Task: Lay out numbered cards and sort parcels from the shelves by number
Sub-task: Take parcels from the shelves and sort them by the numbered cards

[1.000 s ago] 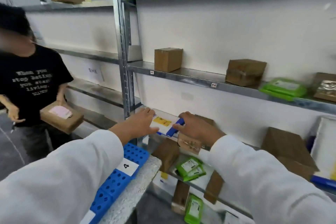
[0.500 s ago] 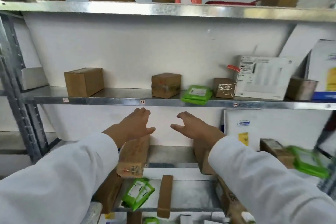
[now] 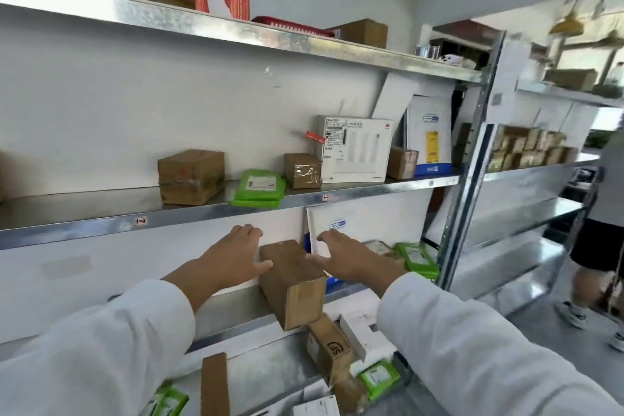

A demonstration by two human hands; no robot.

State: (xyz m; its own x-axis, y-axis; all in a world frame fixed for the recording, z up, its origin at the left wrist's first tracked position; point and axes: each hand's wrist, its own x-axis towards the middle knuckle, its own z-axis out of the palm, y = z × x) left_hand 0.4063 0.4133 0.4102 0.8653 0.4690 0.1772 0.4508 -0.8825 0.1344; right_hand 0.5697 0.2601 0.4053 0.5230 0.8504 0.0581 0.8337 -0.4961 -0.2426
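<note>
The brown parcel point(image 3: 292, 282) lies on the lower shelf point(image 3: 233, 309), long side running back toward the wall, its near end jutting past the shelf's front edge. The left hand point(image 3: 233, 258) is beside its left flank, fingers spread, thumb touching the top left edge; the right hand point(image 3: 344, 255) is on its right side, fingers apart, thumb at the parcel's far right corner. Neither grip is clamped; both are open, flanking the box. Left of the parcel the shelf is bare up to the wall. Right of it stand a white mailer point(image 3: 341, 223) leaning on the wall and a green pouch point(image 3: 417, 258) close to the upright post point(image 3: 467, 159). The shelf above point(image 3: 101, 223) overhangs the hands closely; on it rest a brown box point(image 3: 190, 176), a green packet point(image 3: 258, 187), a small taped box point(image 3: 302, 170) and a white carton point(image 3: 354, 149), with open room to the left. Below the parcel's overhanging end, more boxes point(image 3: 329, 349) and green packs point(image 3: 380, 378) crowd the bottom level. A person point(image 3: 604, 213) stands at the far right in the aisle.
</note>
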